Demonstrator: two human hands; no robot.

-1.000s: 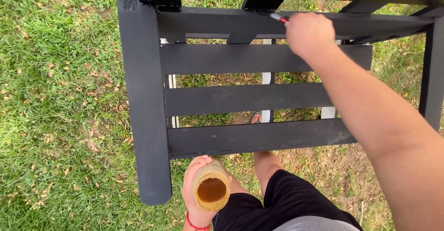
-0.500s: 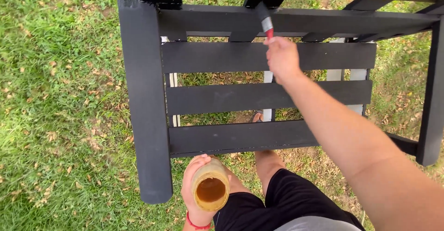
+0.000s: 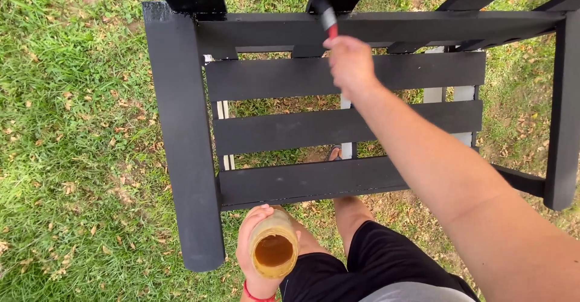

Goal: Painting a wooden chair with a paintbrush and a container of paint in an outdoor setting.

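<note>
Your right hand (image 3: 350,66) is closed around a brush (image 3: 328,19), held out over the black slatted chair (image 3: 338,127). The brush has a red handle and a metal band, and its dark tip meets the chair's top rail near the middle. Your left hand (image 3: 257,253) is wrapped around an open jar (image 3: 273,250) of amber liquid, held low just in front of the chair's nearest slat and beside your knee. A red band circles that wrist. The chair stands on grass (image 3: 78,127) scattered with dry leaves, and some unpainted white wood shows between the slats. You wear black shorts (image 3: 362,272).
</note>
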